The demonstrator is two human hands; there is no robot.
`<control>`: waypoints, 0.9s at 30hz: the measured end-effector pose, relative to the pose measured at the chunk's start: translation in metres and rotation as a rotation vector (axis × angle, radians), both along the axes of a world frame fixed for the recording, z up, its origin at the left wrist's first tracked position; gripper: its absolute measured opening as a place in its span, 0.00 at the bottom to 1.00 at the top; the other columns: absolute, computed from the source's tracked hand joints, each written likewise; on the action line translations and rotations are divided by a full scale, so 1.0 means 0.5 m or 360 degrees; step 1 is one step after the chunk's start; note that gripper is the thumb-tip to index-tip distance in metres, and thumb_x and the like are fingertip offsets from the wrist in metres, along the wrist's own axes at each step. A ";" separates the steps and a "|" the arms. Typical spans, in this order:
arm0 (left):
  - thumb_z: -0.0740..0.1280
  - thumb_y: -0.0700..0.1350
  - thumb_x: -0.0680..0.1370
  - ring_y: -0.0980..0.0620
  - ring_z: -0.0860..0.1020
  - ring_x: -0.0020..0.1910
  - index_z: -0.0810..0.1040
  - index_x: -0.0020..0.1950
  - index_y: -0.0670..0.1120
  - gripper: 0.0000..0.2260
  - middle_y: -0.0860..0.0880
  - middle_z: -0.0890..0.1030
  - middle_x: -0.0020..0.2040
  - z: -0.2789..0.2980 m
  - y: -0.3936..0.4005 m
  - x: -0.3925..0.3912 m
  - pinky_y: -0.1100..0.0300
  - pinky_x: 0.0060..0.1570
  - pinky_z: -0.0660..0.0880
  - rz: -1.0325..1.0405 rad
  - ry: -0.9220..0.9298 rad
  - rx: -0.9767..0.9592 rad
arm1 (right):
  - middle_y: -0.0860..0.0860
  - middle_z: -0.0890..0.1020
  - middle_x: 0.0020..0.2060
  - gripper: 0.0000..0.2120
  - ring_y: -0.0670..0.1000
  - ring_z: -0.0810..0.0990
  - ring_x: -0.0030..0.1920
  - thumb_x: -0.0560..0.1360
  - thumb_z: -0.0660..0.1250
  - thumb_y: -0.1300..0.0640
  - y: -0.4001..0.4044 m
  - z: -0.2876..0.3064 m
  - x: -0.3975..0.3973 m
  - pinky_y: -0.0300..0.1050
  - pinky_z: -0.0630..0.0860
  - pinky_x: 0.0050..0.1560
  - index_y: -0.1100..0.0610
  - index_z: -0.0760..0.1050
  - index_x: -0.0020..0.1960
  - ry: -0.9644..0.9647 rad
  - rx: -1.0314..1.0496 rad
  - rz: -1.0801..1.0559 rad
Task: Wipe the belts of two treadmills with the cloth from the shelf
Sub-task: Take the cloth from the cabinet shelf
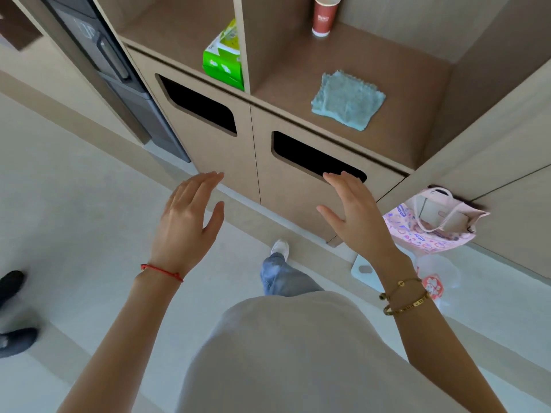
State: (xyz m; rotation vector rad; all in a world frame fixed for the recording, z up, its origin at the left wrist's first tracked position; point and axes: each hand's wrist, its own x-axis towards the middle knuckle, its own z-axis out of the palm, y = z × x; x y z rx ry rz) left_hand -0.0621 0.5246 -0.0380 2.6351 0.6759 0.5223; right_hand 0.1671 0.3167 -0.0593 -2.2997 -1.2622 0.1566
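1. nearest to me, my left hand [185,216] and right hand [354,213] are both raised in front of the cabinet doors, fingers spread and slack, holding nothing. i judge the step in hand is fetching the cloth, not yet begun in earnest.
2. just past my fingertips are the two cabinet doors [298,198] with their dark cut-out slots. neither hand touches them as far as i can tell, and i should not get drawn into those openings; the cloth is above them.
3. on the floor to my right a pink tote bag [429,228] leans by the cabinet base. i would step in squarely so my feet stay off it.
4. farther up, the light blue folded cloth [347,99] lies flat on the right-hand shelf compartment [417,93], near its front edge and well apart from everything else. my right hand is the closer one; i would reach over the shelf lip, come down on the cloth and pinch through all the folds so it lifts as one piece.
5. farthest back stands a red paper cup [325,17], and a green tissue pack [223,58] in the left compartment. i would keep my reach low and short to avoid tipping the cup.
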 end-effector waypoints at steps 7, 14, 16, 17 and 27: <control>0.62 0.42 0.81 0.44 0.70 0.71 0.71 0.72 0.42 0.19 0.43 0.75 0.68 0.022 0.154 0.270 0.46 0.70 0.69 -0.0331 -0.0130 0.0062 | 0.52 0.74 0.66 0.23 0.53 0.70 0.68 0.79 0.65 0.50 0.114 0.028 0.176 0.49 0.66 0.69 0.56 0.69 0.71 -0.0054 0.0044 -0.0209; 0.61 0.41 0.80 0.42 0.72 0.68 0.74 0.69 0.39 0.18 0.42 0.76 0.65 -0.003 0.246 0.452 0.46 0.68 0.70 -0.0466 -0.0174 0.0075 | 0.54 0.73 0.68 0.24 0.55 0.67 0.70 0.78 0.67 0.52 0.176 0.036 0.305 0.54 0.65 0.71 0.58 0.68 0.71 -0.0098 0.0012 -0.0491; 0.61 0.40 0.79 0.42 0.73 0.66 0.74 0.69 0.39 0.18 0.42 0.76 0.65 -0.018 0.261 0.491 0.46 0.67 0.71 -0.0541 -0.0156 0.0041 | 0.54 0.71 0.70 0.25 0.55 0.66 0.70 0.78 0.67 0.51 0.183 0.027 0.333 0.52 0.65 0.71 0.57 0.67 0.72 -0.0052 -0.0064 -0.0565; 0.61 0.39 0.79 0.43 0.74 0.65 0.74 0.68 0.40 0.18 0.43 0.77 0.64 -0.027 0.269 0.509 0.46 0.66 0.71 -0.0574 -0.0142 0.0033 | 0.54 0.70 0.71 0.25 0.55 0.65 0.71 0.78 0.66 0.51 0.188 0.023 0.347 0.52 0.64 0.71 0.57 0.66 0.73 -0.0011 -0.0104 -0.0597; 0.59 0.39 0.78 0.43 0.73 0.67 0.75 0.68 0.40 0.18 0.44 0.77 0.66 -0.114 0.332 0.615 0.45 0.66 0.71 -0.0700 0.0113 -0.0028 | 0.55 0.54 0.78 0.36 0.56 0.50 0.78 0.79 0.65 0.46 0.288 -0.042 0.455 0.55 0.56 0.76 0.54 0.52 0.79 0.0460 -0.0295 -0.0763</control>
